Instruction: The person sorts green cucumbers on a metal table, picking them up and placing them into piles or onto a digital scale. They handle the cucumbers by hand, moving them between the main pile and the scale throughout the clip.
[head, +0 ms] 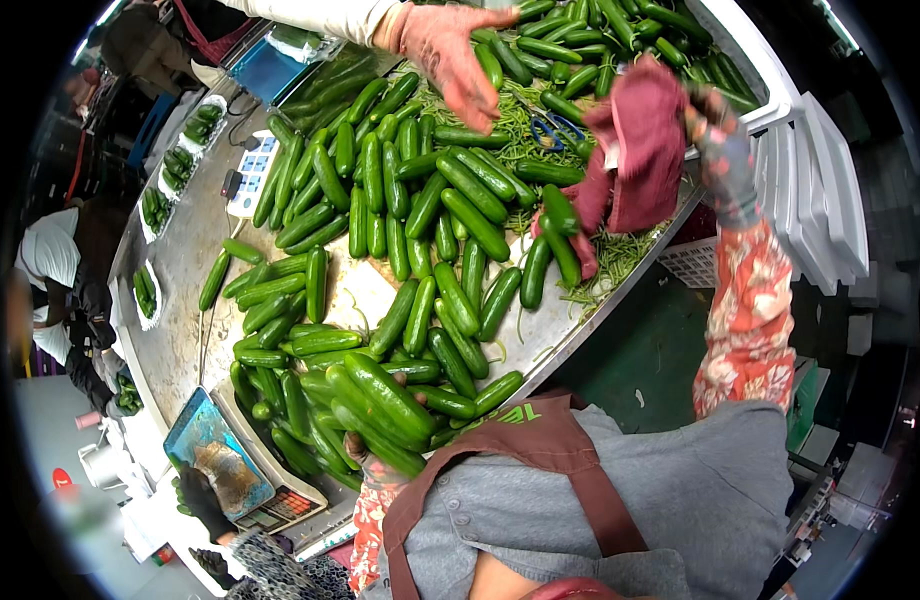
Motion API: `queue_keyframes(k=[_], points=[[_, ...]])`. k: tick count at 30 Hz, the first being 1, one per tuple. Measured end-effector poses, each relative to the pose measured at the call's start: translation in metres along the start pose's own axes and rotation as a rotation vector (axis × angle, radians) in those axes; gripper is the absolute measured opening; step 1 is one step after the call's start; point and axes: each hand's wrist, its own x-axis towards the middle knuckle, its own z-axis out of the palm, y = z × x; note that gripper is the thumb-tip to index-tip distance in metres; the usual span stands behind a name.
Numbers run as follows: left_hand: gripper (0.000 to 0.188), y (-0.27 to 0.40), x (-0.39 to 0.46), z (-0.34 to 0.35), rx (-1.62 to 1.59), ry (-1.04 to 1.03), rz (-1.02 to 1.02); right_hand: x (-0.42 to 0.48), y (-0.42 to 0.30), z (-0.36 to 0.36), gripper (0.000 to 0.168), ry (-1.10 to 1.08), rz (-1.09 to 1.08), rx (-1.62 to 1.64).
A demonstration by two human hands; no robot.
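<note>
My left hand (381,469), gloved and partly hidden, is closed around several cucumbers (385,405) in front of my apron. Its fingertips show between and beside them. On the right, my raised right hand (719,161), in a patterned glove and blurred, holds the right edge of a dark red cloth (644,150). The cloth hangs over the table's right side, and its lower reddish folds reach behind two cucumbers (559,232). Between my hands, many cucumbers (467,187) lie heaped on the metal table (182,285). More of them fill a container (284,442) at lower left.
A co-worker's pink-gloved hand (452,64) reaches over the heap. Blue-handled scissors (546,135) lie on thin green beans (520,112). A power strip (254,172), a scale (280,510) and wrapped trays (146,292) stand left. White crates (812,195) stack at right.
</note>
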Motion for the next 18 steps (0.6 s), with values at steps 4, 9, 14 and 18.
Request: queue_keyframes(k=[4, 9, 14, 18], points=[[0.081, 0.002, 0.000, 0.000, 0.141, 0.039, 0.045, 0.071, -0.059, 0.067, 0.026, -0.061, -0.483, -0.103], [0.082, -0.001, -0.008, 0.004, 0.144, 0.053, 0.092, 0.110, -0.096, 0.137, 0.026, -0.227, -0.534, -0.078], [0.083, 0.004, -0.011, 0.006, 0.122, 0.052, 0.105, 0.120, -0.114, 0.161, 0.026, -0.359, -0.498, -0.067], [0.082, 0.004, 0.004, 0.003, 0.077, -0.080, 0.040, 0.109, -0.105, 0.128, 0.026, -0.423, -0.349, -0.165]])
